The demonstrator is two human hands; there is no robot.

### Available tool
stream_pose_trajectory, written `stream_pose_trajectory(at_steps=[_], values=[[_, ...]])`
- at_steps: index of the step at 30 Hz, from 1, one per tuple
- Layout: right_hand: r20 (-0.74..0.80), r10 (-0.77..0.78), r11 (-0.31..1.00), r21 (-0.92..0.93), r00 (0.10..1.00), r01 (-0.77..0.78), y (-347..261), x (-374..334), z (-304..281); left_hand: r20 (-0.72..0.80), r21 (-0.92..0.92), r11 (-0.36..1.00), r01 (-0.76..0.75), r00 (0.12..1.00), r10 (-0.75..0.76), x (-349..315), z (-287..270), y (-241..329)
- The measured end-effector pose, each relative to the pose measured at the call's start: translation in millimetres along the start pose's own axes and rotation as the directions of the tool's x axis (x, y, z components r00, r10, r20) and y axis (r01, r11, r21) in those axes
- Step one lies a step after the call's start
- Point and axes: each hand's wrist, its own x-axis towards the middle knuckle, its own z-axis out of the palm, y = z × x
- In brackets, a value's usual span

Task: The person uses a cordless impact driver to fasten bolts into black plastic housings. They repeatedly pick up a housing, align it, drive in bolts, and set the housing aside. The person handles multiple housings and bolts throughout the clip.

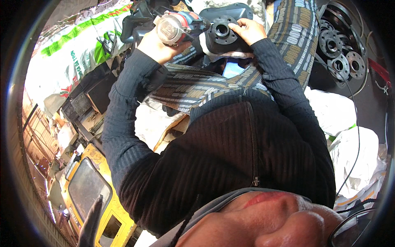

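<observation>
One hand [159, 47] (left) grips power tool [182, 27]; right hand [252, 31] touches flange [222, 37].

Hard, bright light strikes your bare left hand [154, 46] and your bare right hand [249, 31], and nearly washes out parts of the white-and-green plastic sack [78, 57] at your left. The crumpled white plastic bags [353, 153] at your right glare too, while your black ribbed zip-up top [205, 160] sinks into shade. The clear round end of the red-and-grey handheld tool [169, 29] carries a pale sheen. Fisheye distortion bends edges toward a black rim; near it, the slatted brown surface [38, 131] may be out of focus.
</observation>
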Motion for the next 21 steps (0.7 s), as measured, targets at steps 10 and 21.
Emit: stream_pose_trajectory(at_steps=[10,21], values=[[0.017,0.038,0.999,0.039,0.999,-0.038,-5.6,-3.2,-0.8,0.148,-0.037,0.999,-0.034,0.988,0.039,10.9,-0.5,-1.6],[0.066,0.037,0.998,0.044,0.997,-0.04,3.1,2.1,1.5,0.333,-0.033,0.979,0.201,0.926,-0.179,18.7,10.1,-2.6]])
